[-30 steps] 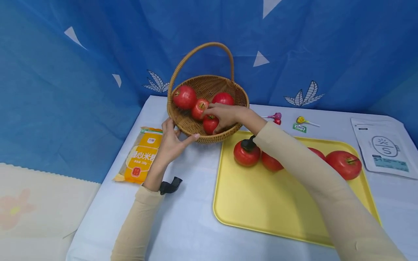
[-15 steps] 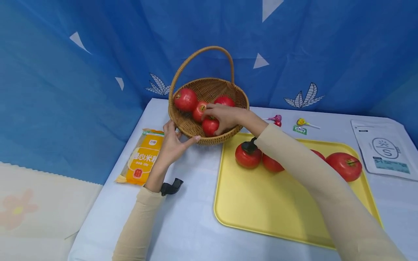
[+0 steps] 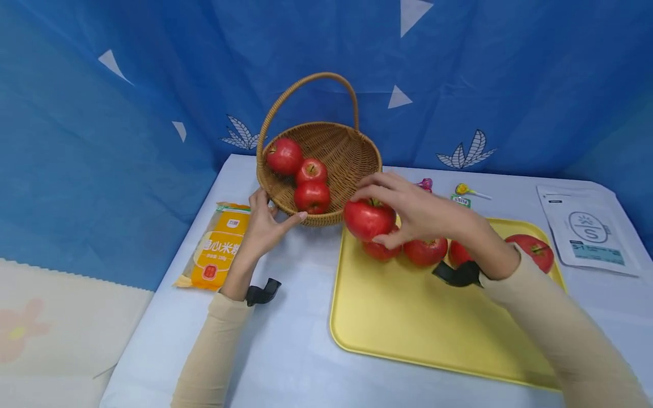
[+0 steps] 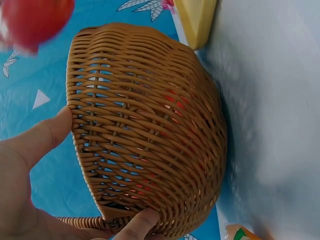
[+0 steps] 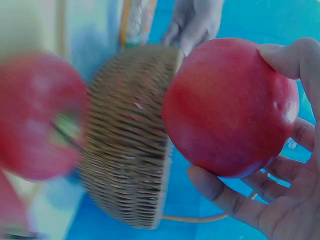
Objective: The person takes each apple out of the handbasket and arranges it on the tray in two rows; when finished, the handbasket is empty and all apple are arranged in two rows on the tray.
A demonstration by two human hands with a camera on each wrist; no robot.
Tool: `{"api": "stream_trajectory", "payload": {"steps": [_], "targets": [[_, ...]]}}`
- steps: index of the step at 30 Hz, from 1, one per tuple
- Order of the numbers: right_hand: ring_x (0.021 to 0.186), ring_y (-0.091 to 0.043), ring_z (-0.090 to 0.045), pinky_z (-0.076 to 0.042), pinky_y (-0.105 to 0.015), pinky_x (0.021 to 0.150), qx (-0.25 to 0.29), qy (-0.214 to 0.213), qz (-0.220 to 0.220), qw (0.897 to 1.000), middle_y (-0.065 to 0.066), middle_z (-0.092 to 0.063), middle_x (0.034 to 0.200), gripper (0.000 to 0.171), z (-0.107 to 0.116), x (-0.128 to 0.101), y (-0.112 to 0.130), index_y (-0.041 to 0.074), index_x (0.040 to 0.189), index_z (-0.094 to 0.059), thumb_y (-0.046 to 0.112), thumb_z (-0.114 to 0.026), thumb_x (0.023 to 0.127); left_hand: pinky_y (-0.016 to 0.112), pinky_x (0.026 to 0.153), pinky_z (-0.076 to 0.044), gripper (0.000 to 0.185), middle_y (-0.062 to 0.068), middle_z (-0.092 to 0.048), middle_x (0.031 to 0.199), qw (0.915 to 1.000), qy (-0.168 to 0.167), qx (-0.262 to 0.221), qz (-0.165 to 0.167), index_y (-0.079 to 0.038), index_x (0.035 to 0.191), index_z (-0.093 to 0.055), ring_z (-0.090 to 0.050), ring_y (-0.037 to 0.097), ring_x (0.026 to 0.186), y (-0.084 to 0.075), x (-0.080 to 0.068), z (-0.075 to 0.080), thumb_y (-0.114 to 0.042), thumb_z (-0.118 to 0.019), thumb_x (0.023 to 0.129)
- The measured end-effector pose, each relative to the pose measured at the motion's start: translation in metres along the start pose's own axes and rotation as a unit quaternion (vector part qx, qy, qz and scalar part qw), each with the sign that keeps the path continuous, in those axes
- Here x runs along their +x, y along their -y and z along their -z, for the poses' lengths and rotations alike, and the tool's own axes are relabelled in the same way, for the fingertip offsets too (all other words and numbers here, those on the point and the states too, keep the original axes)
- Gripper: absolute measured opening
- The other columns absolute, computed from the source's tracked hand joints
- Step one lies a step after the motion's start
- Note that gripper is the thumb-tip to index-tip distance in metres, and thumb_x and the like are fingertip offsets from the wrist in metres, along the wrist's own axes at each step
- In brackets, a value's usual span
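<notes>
Low in the frame both cream sleeves reach up from the bottom edge over a pale blue tablecloth [image 3: 285,340], and just right of centre lies a yellow tray [image 3: 408,334], flat and near the person, which judging by its load serves as a landing place for fruit. Above its upper left corner the right hand [image 3: 428,212] holds a red apple [image 3: 368,219] from above, fingers and thumb curled around it so that it hangs clear of the surface; the right wrist view shows the fingers wrapped under the fruit. Behind it, along the tray's far edge, several more apples [image 3: 425,251] sit in a row. Left of centre the left hand [image 3: 265,224] rests against the near wall of the wicker basket [image 3: 352,156], thumb and fingers spread fairly straight on the weave, apparently to keep it from sliding; three apples lie inside. At the left edge of the table is an orange packet [image 3: 216,246], at the right a white pouch [image 3: 586,229], and between them, behind the tray, lollipops [image 3: 466,190]. A blue cloth backdrop [image 3: 153,73] with white leaf prints closes the upper frame.
</notes>
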State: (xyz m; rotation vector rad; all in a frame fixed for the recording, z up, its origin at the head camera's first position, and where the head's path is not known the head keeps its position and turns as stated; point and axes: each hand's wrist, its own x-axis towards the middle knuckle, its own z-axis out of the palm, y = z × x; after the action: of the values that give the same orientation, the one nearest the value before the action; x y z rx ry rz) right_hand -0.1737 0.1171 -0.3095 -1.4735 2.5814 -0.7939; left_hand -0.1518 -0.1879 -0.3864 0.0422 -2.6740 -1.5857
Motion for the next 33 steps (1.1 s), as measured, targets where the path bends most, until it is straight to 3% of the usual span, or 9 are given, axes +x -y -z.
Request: {"api": "stream_trajectory", "payload": {"steps": [7, 12, 17, 26, 30, 33], "targets": [[0.124, -0.021, -0.045, -0.059, -0.042, 0.085, 0.003, 0.012, -0.036, 0.999, 0.0, -0.052, 0.133, 0.074, -0.054, -0.057, 0.008, 0.025, 0.128, -0.057, 0.034, -0.092, 0.063, 0.044, 0.115, -0.035, 0.103, 0.017, -0.011, 0.154, 1.0, -0.008, -0.003, 0.0, -0.007, 0.155, -0.01, -0.033, 0.033, 0.142, -0.001, 0.0, 0.002, -0.026, -0.08, 0.082], [0.122, -0.02, -0.045, -0.058, -0.041, 0.087, -0.015, 0.028, -0.041, 0.999, 0.002, -0.052, 0.131, 0.072, -0.086, -0.072, 0.008, 0.026, 0.127, -0.057, 0.039, -0.091, 0.065, 0.043, 0.115, -0.035, 0.102, 0.016, -0.011, 0.154, 0.9999, -0.011, -0.006, 0.004, -0.009, 0.155, -0.01, -0.031, 0.033, 0.143, -0.001, -0.002, 0.002, -0.026, -0.08, 0.082], [0.121, -0.02, -0.043, -0.059, -0.036, 0.085, -0.034, 0.026, -0.033, 0.999, 0.001, -0.051, 0.129, 0.072, -0.104, -0.079, 0.007, 0.026, 0.128, -0.058, 0.041, -0.09, 0.066, 0.043, 0.116, -0.035, 0.103, 0.016, -0.011, 0.154, 1.0, -0.008, -0.006, 0.001, -0.011, 0.156, -0.009, -0.03, 0.033, 0.143, -0.001, -0.002, -0.001, -0.025, -0.08, 0.082], [0.12, -0.019, -0.044, -0.057, -0.037, 0.09, -0.094, 0.052, -0.027, 0.994, -0.002, -0.05, 0.132, 0.073, -0.103, -0.078, 0.009, 0.027, 0.132, -0.056, 0.046, -0.086, 0.069, 0.042, 0.115, -0.036, 0.103, 0.016, -0.012, 0.153, 0.9998, -0.013, -0.015, -0.007, -0.008, 0.155, -0.012, -0.033, 0.035, 0.142, 0.004, -0.002, -0.002, -0.027, -0.081, 0.08], [0.12, -0.019, -0.046, -0.056, -0.042, 0.092, -0.089, 0.053, -0.027, 0.994, -0.003, -0.05, 0.134, 0.077, -0.087, -0.071, 0.012, 0.027, 0.135, -0.054, 0.054, -0.084, 0.07, 0.042, 0.115, -0.036, 0.104, 0.016, -0.011, 0.154, 0.9998, -0.012, -0.012, -0.003, -0.007, 0.155, -0.012, -0.032, 0.034, 0.142, 0.004, -0.001, -0.002, -0.027, -0.081, 0.081], [0.121, -0.02, -0.048, -0.057, -0.039, 0.087, -0.073, 0.027, -0.016, 0.997, -0.004, -0.05, 0.136, 0.077, -0.064, -0.056, 0.011, 0.026, 0.137, -0.053, 0.054, -0.082, 0.071, 0.044, 0.115, -0.036, 0.103, 0.017, -0.012, 0.154, 0.9999, -0.011, -0.002, 0.004, -0.007, 0.155, -0.01, -0.033, 0.035, 0.142, 0.0, -0.001, -0.002, -0.025, -0.08, 0.082]]}}
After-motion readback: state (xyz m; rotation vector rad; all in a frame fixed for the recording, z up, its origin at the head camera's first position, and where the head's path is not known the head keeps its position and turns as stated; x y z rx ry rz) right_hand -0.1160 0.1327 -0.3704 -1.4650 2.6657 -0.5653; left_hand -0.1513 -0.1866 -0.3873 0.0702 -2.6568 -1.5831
